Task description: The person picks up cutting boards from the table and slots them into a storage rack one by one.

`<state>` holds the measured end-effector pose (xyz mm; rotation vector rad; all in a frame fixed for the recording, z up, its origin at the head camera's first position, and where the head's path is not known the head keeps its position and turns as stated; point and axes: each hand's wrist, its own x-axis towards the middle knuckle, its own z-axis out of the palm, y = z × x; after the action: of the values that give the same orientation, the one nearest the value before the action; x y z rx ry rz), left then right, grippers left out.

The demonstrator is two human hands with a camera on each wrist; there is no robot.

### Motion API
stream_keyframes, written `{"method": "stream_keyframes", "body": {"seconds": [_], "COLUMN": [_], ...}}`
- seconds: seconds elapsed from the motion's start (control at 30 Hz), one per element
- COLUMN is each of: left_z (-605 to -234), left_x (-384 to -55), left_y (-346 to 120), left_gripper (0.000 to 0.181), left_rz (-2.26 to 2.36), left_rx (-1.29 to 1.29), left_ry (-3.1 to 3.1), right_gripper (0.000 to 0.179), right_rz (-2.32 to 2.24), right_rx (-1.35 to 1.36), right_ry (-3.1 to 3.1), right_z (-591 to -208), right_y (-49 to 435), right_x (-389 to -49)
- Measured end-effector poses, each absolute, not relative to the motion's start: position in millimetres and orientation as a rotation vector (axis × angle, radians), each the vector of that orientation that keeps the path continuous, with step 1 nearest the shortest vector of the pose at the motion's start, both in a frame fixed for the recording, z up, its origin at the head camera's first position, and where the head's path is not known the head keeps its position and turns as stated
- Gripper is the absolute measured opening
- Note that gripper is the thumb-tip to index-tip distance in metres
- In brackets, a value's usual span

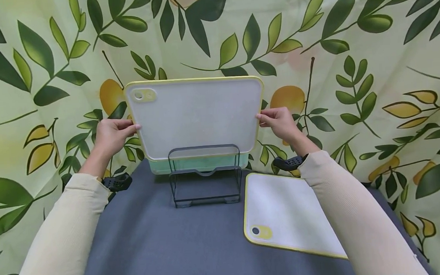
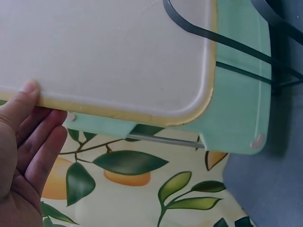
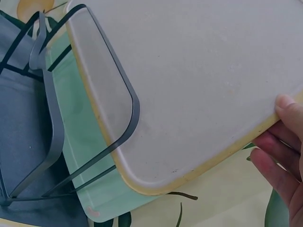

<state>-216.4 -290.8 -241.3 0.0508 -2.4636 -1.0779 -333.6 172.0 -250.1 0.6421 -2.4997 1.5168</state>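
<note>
Head view: a white cutting board [image 1: 198, 118] with a yellow rim stands upright between the two hands, its long sides running across and its small round hole at the upper left. The left hand [image 1: 112, 135] pinches the left side edge and the right hand [image 1: 279, 123] pinches the right one, both a little below mid-height. Each thumb presses the near face while the fingers are bent behind the rim, as the two wrist views also show.

The board's lower part sits behind the front wire loop of a dark rack [image 3: 55, 123] and in front of a mint-green panel [image 1: 157, 167], whose bottom edge shows below the board's own. Pinkish marks dot the panel's corners.

The rack rests on a grey-blue surface [image 1: 181, 249]. Just to its right, a second white board [image 1: 285, 209] with a yellow rim lies flat, partly covered by the right sleeve [image 1: 360, 213]. Dark devices [image 1: 118, 182] are worn at both wrists. Behind everything hangs a pale cloth [image 1: 401, 67] printed with green leaves and orange fruit.
</note>
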Motion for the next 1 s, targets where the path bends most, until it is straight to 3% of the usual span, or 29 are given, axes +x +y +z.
{"method": "stream_keyframes", "body": {"seconds": [1.0], "left_z": [-257], "left_x": [-218], "left_y": [-291], "left_gripper": [0.041], "left_rz": [-1.076], "left_rx": [0.073], "left_ry": [-2.488], "right_gripper": [0.034], "right_rz": [1.467], "right_rx": [0.702], "right_ry": [-2.527], "right_z": [-267], "right_y": [173], "right_x": [-335]}}
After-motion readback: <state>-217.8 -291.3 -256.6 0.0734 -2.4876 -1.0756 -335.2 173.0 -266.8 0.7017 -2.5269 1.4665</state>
